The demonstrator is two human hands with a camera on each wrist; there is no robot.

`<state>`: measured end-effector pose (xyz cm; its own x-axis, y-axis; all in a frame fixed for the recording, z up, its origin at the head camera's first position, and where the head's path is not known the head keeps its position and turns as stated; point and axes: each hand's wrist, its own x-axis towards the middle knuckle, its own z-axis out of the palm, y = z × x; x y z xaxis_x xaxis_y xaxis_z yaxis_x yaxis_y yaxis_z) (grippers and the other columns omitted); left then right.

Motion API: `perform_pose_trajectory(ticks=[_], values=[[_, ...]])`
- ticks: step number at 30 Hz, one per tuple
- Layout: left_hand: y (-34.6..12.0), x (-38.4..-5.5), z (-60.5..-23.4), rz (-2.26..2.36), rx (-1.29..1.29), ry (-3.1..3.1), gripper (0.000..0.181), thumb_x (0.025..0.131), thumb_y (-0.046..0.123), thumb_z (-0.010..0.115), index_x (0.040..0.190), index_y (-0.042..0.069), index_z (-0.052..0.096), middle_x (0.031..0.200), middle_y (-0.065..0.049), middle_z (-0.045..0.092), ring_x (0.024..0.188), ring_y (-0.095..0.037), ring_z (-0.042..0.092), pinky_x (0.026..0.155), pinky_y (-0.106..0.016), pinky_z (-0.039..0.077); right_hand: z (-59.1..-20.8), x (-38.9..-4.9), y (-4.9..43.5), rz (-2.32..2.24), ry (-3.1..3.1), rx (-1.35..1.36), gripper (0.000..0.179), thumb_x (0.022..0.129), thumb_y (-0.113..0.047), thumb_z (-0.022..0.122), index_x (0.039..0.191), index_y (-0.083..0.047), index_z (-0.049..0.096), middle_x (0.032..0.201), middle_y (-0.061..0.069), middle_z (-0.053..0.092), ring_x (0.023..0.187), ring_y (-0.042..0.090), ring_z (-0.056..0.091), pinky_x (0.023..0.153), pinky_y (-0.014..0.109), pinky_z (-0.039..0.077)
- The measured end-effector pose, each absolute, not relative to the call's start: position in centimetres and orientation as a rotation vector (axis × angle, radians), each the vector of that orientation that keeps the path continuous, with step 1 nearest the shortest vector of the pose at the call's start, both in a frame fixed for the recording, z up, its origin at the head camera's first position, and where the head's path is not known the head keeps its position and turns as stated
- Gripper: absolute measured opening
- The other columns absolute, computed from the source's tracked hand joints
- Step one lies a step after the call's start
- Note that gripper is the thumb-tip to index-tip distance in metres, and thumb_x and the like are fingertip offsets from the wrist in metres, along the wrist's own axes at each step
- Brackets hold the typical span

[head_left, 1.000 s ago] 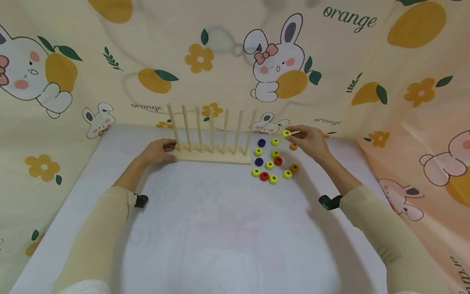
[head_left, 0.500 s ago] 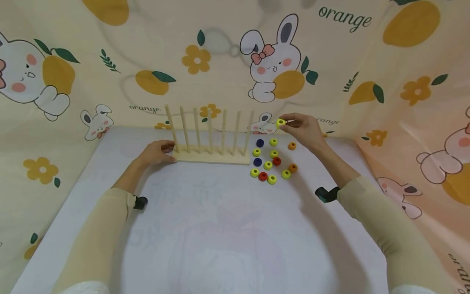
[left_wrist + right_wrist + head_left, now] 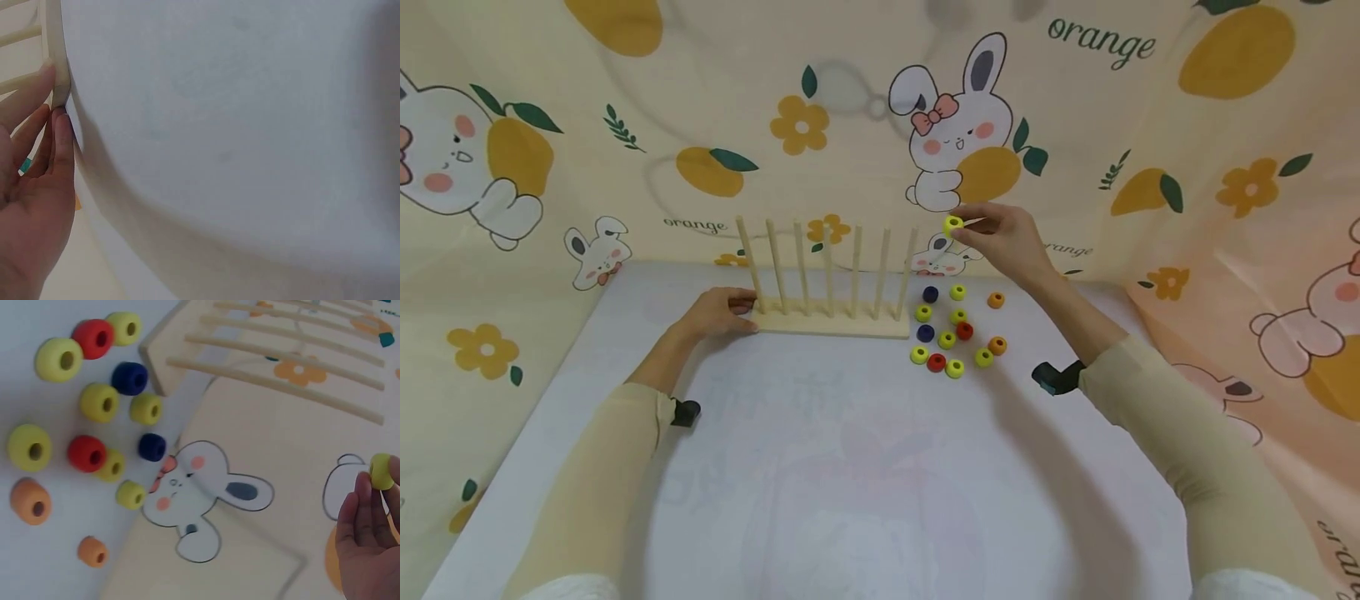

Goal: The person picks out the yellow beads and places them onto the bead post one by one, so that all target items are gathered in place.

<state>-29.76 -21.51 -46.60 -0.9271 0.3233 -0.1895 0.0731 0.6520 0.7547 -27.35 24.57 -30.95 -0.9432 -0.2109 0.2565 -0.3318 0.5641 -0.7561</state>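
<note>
A wooden peg rack (image 3: 831, 322) with several upright pegs stands at the back of the table. My left hand (image 3: 718, 311) holds its left end; in the left wrist view the thumb and fingertips meet the end of the base. Raised to the right of the rightmost peg, near the height of its top, my right hand (image 3: 1006, 242) pinches a yellow bead (image 3: 952, 226) between thumb and fingertips. The bead's hole shows in the head view. In the right wrist view that bead (image 3: 380, 471) is at the right edge, apart from the pegs.
Loose beads lie right of the rack: several yellow beads (image 3: 947, 340), two red beads (image 3: 936, 362), two dark blue beads (image 3: 926, 333) and two orange beads (image 3: 997, 345). A printed cloth (image 3: 850, 167) hangs behind the white table (image 3: 850, 467).
My right hand has lifted the yellow bead up and leftward from above the loose beads toward the rightmost peg. The left hand has stayed at the rack's end.
</note>
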Motion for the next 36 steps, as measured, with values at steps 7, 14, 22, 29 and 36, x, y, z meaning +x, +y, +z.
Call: perform_pose_trajectory(ticks=[7, 14, 22, 29, 36], values=[[-21.6, -29.9, -47.1, 1.156, 0.302, 2.575, 0.072, 0.082, 0.004, 0.081, 0.143, -0.008, 0.045, 0.141, -0.028, 0.051, 0.127, -0.038, 0.053, 0.107, -0.043, 0.046, -29.9, -27.9, 23.0, 1.310, -2.625, 0.534, 0.033, 0.094, -0.023, 0.070, 0.123, -0.009, 0.070, 0.114, 0.008, 0.070, 0.096, 0.021, 0.069, 0.084, 0.021, 0.055], [-21.7, -29.8, -47.0, 1.148, 0.313, 2.574, 0.070, 0.082, 0.005, 0.080, 0.142, -0.010, 0.046, 0.140, -0.029, 0.051, 0.127, -0.039, 0.053, 0.107, -0.043, 0.047, -29.4, -28.3, 21.2, 1.318, -2.617, 0.601, 0.031, 0.094, -0.020, 0.070, 0.123, -0.008, 0.070, 0.116, 0.006, 0.071, 0.095, 0.019, 0.069, 0.084, 0.022, 0.056], [-21.7, -29.8, -46.9, 1.183, 0.317, 2.568, 0.068, 0.083, 0.005, 0.080, 0.141, -0.009, 0.047, 0.140, -0.027, 0.052, 0.127, -0.038, 0.054, 0.107, -0.043, 0.047, -28.5, -28.8, 19.1, 1.298, -2.614, 0.665, 0.031, 0.093, -0.019, 0.071, 0.123, -0.009, 0.071, 0.114, 0.006, 0.072, 0.095, 0.016, 0.068, 0.084, 0.022, 0.057], [-21.5, -30.0, -47.0, 1.157, 0.323, 2.588, 0.068, 0.083, 0.004, 0.079, 0.141, -0.009, 0.047, 0.138, -0.027, 0.054, 0.126, -0.037, 0.056, 0.106, -0.044, 0.048, -28.1, -29.3, 17.2, 1.334, -2.605, 0.698, 0.030, 0.092, -0.018, 0.073, 0.121, -0.009, 0.072, 0.112, 0.004, 0.072, 0.093, 0.015, 0.069, 0.085, 0.024, 0.058], [-21.3, -29.8, -46.9, 1.151, 0.294, 2.600, 0.069, 0.083, 0.004, 0.080, 0.142, -0.009, 0.047, 0.140, -0.026, 0.053, 0.127, -0.038, 0.053, 0.108, -0.045, 0.045, -28.0, -29.6, 15.5, 1.393, -2.602, 0.743, 0.029, 0.091, -0.021, 0.074, 0.118, -0.011, 0.073, 0.112, 0.002, 0.072, 0.094, 0.013, 0.070, 0.087, 0.025, 0.057]])
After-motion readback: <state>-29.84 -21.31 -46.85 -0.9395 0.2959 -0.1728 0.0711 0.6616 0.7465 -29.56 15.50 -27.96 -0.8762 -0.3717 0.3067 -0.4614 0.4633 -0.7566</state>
